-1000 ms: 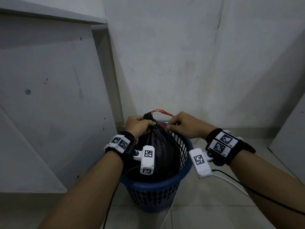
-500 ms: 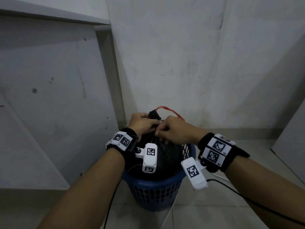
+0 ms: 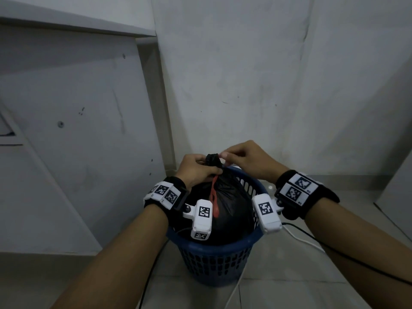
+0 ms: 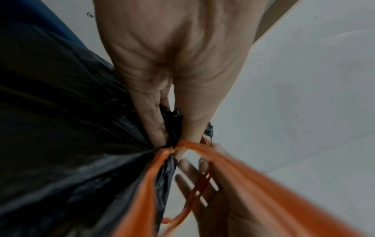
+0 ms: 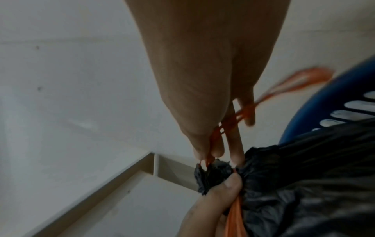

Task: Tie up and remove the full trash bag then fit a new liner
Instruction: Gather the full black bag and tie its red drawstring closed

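My left hand (image 3: 196, 168) was clamped round the gathered neck of the black trash bag (image 3: 225, 204), thumb and fingers curled tight just under the bunched tuft, with the bag itself sitting full inside the blue basket (image 3: 214, 259) on the floor in the corner. My right hand (image 3: 247, 160) sat just beside it, on the far right of the neck, its fingertips (image 5: 217, 152) pinching the thin orange drawstring (image 3: 214, 197) right where it left the tuft. The neck stood roughly upright between my two hands, and one loop of the string hung down the front of the bag toward me. I judged the next pull would have to run sideways, away from my left fist, to cinch the knot. Half a second earlier my right hand had lain lower over the neck, knuckles against my left, with the orange loop arching up behind the tuft; it had since lifted to the top and the loop had dropped forward.
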